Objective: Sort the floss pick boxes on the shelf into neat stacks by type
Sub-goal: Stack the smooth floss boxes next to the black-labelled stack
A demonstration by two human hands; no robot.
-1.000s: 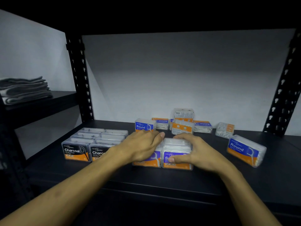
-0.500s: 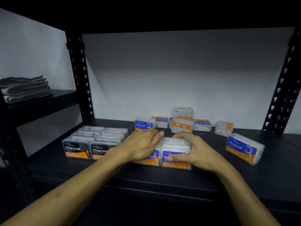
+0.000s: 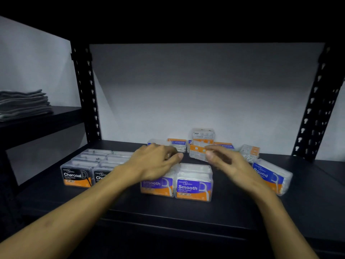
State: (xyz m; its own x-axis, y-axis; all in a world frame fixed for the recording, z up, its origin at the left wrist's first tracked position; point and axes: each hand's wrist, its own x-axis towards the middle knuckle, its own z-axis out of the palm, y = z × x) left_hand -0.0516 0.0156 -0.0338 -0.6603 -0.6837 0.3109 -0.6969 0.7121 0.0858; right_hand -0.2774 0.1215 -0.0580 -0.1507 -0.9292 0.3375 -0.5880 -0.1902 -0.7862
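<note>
Two purple "Smooth" floss pick boxes (image 3: 194,183) stand side by side at the shelf's front middle. My left hand (image 3: 155,162) rests over the left Smooth box (image 3: 157,186), fingers loosely bent. Lifted off the right box, my right hand (image 3: 226,164) hovers above and behind it with relaxed fingers, holding nothing. Black "Charcoal" boxes (image 3: 77,176) sit in neat rows at the left. A blue "Round" box (image 3: 271,175) lies tilted at the right. Several loose boxes (image 3: 202,144) are jumbled near the back wall.
The black shelf board (image 3: 186,212) has bare room along its front edge. Perforated black uprights (image 3: 85,94) stand at both back corners. Folded grey towels (image 3: 22,105) lie on a neighbouring shelf at the left.
My right hand has let go of the right Smooth box and risen up and back to the right. My left hand has shifted slightly backward on the left box.
</note>
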